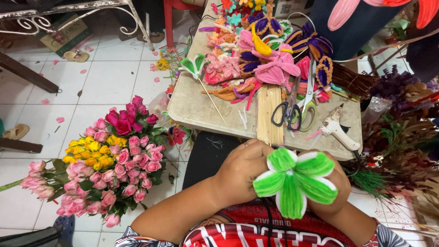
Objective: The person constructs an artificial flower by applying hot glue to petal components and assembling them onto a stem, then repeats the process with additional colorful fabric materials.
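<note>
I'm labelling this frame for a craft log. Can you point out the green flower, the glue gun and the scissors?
Green flower (295,181), head view, centre where petals meet.
Glue gun (337,129), head view, white body.
Scissors (280,114), head view, black handle loop.

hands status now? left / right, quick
Left hand: closed on the green and white pipe-cleaner flower.
Right hand: mostly hidden behind the same flower, grip on it.

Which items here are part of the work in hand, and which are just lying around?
In hand: green and white pipe-cleaner flower, held by left hand and right hand.
Lying about: scissors, glue gun, wooden sticks, finished flowers, rose bouquets.
</note>
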